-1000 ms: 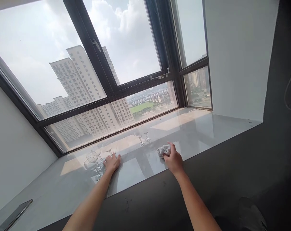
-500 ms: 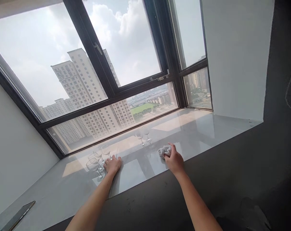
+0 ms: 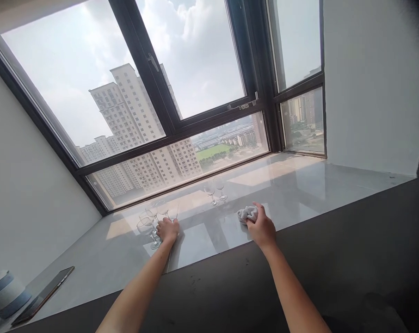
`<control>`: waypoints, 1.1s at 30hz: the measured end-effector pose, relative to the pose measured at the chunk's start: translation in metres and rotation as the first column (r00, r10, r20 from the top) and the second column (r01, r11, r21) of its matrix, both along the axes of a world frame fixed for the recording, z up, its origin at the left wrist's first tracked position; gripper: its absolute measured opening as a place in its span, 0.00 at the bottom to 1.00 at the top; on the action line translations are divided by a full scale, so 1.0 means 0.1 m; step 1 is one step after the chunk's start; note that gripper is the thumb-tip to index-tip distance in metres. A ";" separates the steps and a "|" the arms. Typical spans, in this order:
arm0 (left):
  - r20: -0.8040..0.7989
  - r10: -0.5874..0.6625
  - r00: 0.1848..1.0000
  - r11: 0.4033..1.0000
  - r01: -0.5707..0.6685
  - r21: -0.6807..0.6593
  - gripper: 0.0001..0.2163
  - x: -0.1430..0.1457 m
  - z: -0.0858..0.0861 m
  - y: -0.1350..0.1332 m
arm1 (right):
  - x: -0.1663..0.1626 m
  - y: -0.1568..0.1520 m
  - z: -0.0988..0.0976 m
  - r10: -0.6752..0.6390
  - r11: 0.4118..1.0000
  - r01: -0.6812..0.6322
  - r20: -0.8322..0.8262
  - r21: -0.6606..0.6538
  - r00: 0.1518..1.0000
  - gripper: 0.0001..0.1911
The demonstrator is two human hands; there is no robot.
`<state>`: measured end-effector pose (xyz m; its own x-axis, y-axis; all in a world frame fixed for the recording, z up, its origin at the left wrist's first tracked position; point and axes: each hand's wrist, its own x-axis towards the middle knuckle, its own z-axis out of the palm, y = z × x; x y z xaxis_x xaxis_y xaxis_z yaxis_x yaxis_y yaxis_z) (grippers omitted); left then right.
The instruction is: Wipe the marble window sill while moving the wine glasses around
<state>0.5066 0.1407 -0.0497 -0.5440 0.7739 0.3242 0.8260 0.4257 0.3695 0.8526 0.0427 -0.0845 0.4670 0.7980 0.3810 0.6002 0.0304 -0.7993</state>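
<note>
My right hand (image 3: 261, 227) is closed around a bunched light-grey cloth (image 3: 247, 214), low over the glossy grey windowsill (image 3: 202, 236) by its front edge. To the left, my left hand (image 3: 168, 230) rests palm down on the sill with its fingers apart, right beside a cluster of clear stemmed glasses (image 3: 146, 226). The hand partly covers the nearer glasses, so whether its fingertips touch one is hidden. Between the hands and farther back, two more stemmed glasses (image 3: 210, 190) stand upright near the window.
A dark flat device like a tablet or phone (image 3: 45, 296) lies at the sill's left end. Next to it stands a blue-and-white striped container (image 3: 4, 293). The dark-framed window (image 3: 175, 129) rises behind, with a white wall (image 3: 369, 92) on the right.
My view has turned a little left, so the scene sits farther right and the striped container has come into sight. Both hands keep about the same places on the sill.
</note>
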 end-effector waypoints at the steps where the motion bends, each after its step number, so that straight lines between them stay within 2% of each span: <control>1: 0.037 -0.007 0.999 1.000 0.006 0.014 0.16 -0.02 0.01 0.00 | 0.00 0.00 0.00 -0.005 1.000 0.005 0.002 -0.001 1.000 0.29; 8: 0.186 -0.048 0.981 0.998 0.038 0.058 0.14 -0.17 0.01 0.00 | 0.00 0.01 -0.02 -0.020 1.000 0.020 0.015 -0.007 1.000 0.29; 16: 0.257 -0.085 0.963 0.992 0.059 0.108 0.12 -0.28 -0.04 0.01 | 0.01 0.00 -0.02 0.015 1.000 -0.015 -0.002 -0.005 1.000 0.30; 21: 0.283 -0.126 0.951 0.989 0.097 0.116 0.12 -0.44 -0.02 0.00 | 0.01 0.01 -0.02 0.007 1.000 -0.007 -0.006 0.004 1.000 0.29; 28: 0.232 -0.184 0.955 0.977 0.152 0.147 0.13 -0.65 0.06 -0.12 | 0.01 0.02 -0.01 0.006 1.000 -0.005 -0.011 0.017 1.000 0.28; 31: 0.132 -0.256 0.958 0.958 0.233 0.168 0.12 -0.54 0.06 -0.16 | 0.00 0.02 -0.02 -0.003 1.000 0.003 -0.015 0.019 1.000 0.28; 33: 0.037 -0.359 0.933 0.922 0.348 0.168 0.11 -0.33 0.03 -0.17 | 0.00 0.03 -0.02 -0.003 1.000 0.004 -0.015 0.017 1.000 0.29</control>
<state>0.4739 0.1242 -0.0464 -0.2683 0.8625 0.4290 0.8837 0.0431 0.4660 0.8529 0.0453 -0.0870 0.4755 0.7896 0.3878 0.5883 0.0422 -0.8075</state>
